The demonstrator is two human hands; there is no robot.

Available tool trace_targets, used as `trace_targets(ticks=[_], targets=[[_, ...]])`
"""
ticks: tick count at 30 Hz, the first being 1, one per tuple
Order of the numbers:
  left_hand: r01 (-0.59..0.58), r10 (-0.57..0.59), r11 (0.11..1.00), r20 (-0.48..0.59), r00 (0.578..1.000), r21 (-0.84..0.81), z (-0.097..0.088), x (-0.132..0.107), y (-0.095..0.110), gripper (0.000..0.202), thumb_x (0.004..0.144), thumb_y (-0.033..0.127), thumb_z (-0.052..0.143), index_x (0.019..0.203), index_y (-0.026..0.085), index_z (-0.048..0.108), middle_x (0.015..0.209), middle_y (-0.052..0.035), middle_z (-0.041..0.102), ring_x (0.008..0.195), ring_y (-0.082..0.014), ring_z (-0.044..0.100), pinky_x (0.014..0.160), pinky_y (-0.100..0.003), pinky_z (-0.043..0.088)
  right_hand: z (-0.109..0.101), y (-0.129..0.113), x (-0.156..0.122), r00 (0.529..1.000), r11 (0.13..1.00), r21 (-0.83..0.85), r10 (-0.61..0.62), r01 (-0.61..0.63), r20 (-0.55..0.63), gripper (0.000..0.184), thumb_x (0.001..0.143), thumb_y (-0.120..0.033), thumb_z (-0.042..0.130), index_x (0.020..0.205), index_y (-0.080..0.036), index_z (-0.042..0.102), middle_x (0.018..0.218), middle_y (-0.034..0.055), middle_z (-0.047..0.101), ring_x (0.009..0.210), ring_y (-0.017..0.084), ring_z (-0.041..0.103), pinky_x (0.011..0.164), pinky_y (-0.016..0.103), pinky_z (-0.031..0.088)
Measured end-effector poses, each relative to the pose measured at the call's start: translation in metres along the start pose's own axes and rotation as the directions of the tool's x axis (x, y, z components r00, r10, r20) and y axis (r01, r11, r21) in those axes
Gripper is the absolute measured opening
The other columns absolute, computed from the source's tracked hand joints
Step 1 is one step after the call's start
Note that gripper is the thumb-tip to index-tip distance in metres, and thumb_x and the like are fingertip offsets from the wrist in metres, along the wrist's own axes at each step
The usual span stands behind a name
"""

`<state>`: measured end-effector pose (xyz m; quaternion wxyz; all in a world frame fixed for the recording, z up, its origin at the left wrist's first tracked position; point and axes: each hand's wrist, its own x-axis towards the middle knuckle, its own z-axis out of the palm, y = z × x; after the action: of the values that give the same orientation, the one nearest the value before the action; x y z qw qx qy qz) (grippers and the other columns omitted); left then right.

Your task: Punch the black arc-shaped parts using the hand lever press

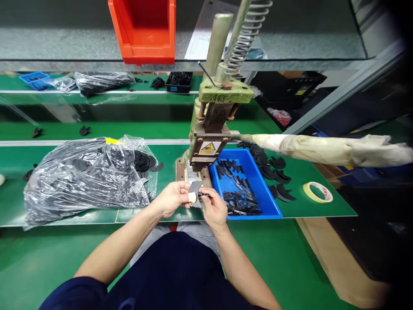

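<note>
Green tabletop runs across the view, and both hands meet just in front of the press, at its foot. The left hand pinches a dark curved piece between thumb and fingers, its grip closed on it; a pale wrap covers the thumb tip. The right hand comes in from the press's right, its grip narrow around a small black strip held against the piece's edge.

Just right of the press stands a blue tray with many loose black strips in it. Beyond the tray, further right of the press, more curved pieces lie in a loose heap, and a tape roll lies flat well apart from them. A lever wrapped in pale cloth sticks out from the press to the right, above the tray.

Left of the press a clear plastic bag bulges with dark parts, some spilling from its mouth towards the press. Above the press a coil spring rises, and up to its left a red bin sits on a shelf.
</note>
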<state>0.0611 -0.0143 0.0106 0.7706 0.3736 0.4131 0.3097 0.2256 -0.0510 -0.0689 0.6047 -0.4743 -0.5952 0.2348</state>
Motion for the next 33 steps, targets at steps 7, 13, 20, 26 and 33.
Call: trace_targets(ticks=[7,13,20,26,33], targets=[[0.121,-0.12,0.992,0.025,0.992,-0.042,0.001,-0.001,-0.003,0.045,0.051,0.029,0.092,0.07,0.014,0.054,0.053,-0.0008,0.062,0.048,-0.0117,0.062,0.042,-0.016,0.042,-0.002,-0.011,-0.002,0.997,0.998,0.005,0.07,-0.07,0.034,0.015,0.091,-0.031,0.057,0.098,-0.024,0.068,0.091,0.0028,0.072,0.084,0.016,0.068,0.076,0.029,0.055],[0.015,-0.015,0.993,0.0,1.0,0.121,0.006,-0.006,-0.011,0.046,0.054,0.034,0.091,0.072,0.015,0.053,0.053,0.0006,0.061,0.05,-0.0134,0.063,0.044,-0.018,0.043,-0.006,-0.012,-0.003,0.992,0.992,0.054,0.111,-0.114,0.057,0.014,0.088,-0.032,0.062,0.097,-0.024,0.069,0.088,0.0025,0.073,0.082,0.016,0.068,0.076,0.03,0.055],[-0.14,0.148,0.988,-0.16,0.976,0.061,-0.002,-0.009,-0.005,0.053,0.059,0.041,0.09,0.095,0.013,0.063,0.087,-0.0049,0.069,0.075,-0.0123,0.064,0.065,-0.022,0.052,0.004,0.001,-0.005,0.99,0.974,0.204,0.118,-0.099,-0.082,0.015,0.09,-0.035,0.058,0.097,-0.024,0.066,0.095,0.0048,0.073,0.092,0.017,0.069,0.084,0.034,0.057],[-0.136,0.136,0.991,-0.051,0.989,0.007,-0.001,-0.012,-0.017,0.049,0.061,0.045,0.088,0.09,0.012,0.065,0.083,-0.004,0.065,0.071,-0.0125,0.058,0.063,-0.024,0.051,0.009,0.003,-0.006,0.989,0.958,0.255,0.141,-0.128,-0.037,0.015,0.087,-0.036,0.062,0.095,-0.024,0.068,0.099,0.0061,0.073,0.098,0.018,0.069,0.087,0.036,0.058],[-0.379,0.469,0.73,-0.014,0.883,0.568,-0.023,-0.018,-0.008,0.02,0.085,0.035,0.067,0.093,0.017,0.072,0.084,-0.0043,0.067,0.077,-0.017,0.061,0.074,-0.029,0.049,0.002,-0.005,0.004,0.988,0.967,0.214,0.121,-0.138,0.092,0.041,0.092,-0.035,0.054,0.132,-0.024,0.055,0.121,0.013,0.07,0.105,0.021,0.069,0.088,0.041,0.06]])
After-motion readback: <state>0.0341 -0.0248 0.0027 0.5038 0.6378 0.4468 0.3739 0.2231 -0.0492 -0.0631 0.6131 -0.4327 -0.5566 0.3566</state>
